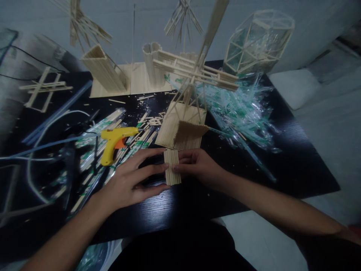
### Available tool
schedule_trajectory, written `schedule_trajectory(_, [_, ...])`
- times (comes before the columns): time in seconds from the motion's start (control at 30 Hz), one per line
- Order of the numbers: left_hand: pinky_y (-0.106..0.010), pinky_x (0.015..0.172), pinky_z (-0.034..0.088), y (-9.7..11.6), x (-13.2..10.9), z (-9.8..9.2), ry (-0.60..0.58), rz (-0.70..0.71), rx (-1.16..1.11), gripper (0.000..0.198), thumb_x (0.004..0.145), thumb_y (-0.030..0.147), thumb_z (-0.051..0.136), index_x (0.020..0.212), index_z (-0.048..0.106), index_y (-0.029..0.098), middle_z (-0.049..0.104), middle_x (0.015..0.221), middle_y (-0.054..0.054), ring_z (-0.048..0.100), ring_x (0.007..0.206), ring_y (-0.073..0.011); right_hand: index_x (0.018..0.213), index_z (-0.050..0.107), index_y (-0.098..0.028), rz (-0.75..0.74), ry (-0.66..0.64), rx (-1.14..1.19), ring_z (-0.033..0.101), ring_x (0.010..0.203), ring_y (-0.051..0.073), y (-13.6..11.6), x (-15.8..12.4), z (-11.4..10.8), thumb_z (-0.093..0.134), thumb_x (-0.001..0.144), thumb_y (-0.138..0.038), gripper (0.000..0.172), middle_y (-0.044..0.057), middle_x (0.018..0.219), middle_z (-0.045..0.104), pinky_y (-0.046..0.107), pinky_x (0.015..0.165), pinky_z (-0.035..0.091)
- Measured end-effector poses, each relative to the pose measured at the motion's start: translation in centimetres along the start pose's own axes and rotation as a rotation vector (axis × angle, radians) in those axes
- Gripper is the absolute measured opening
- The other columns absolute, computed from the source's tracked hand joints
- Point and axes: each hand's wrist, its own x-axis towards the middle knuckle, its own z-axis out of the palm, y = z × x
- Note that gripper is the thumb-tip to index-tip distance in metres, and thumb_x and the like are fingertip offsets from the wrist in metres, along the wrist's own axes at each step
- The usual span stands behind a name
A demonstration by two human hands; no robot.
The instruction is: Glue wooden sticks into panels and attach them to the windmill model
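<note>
Between my two hands is a small panel of wooden sticks (173,174), set side by side, above the front of the black table. My left hand (132,178) grips its left edge with the fingertips. From the other side, my right hand (197,165) pinches it, thumb on the near face; the fingers behind are partly hidden. Just beyond the panel stands a windmill-like stick model (194,73) on a stick base (166,131), with an upright stick piece (190,133) at its front. A yellow glue gun (117,141) lies left of my left hand.
Wrapped chopsticks (93,173) and cut stick bits (155,119) lie to the left. Torn plastic wrappers (242,109) are heaped at the right. Stick towers (105,71) on a board and a round stick frame (259,41) stand at the back. A white cable (29,165) loops at left.
</note>
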Motion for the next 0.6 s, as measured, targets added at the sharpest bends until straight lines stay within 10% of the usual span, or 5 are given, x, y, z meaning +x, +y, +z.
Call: schedule_trajectory(0.6, [-0.048, 0.111, 0.056, 0.26, -0.42, 0.31, -0.040, -0.103, -0.053, 0.060, 0.085, 0.033, 0.082, 0.136, 0.057, 0.017, 0.060, 0.149, -0.020, 0.063, 0.135, -0.0304, 0.092, 0.079, -0.014, -0.011, 0.000, 0.029, 0.074, 0.074, 0.014, 0.13, 0.05, -0.06, 0.098, 0.062, -0.031, 0.039, 0.005, 0.085, 0.081, 0.026, 0.074, 0.057])
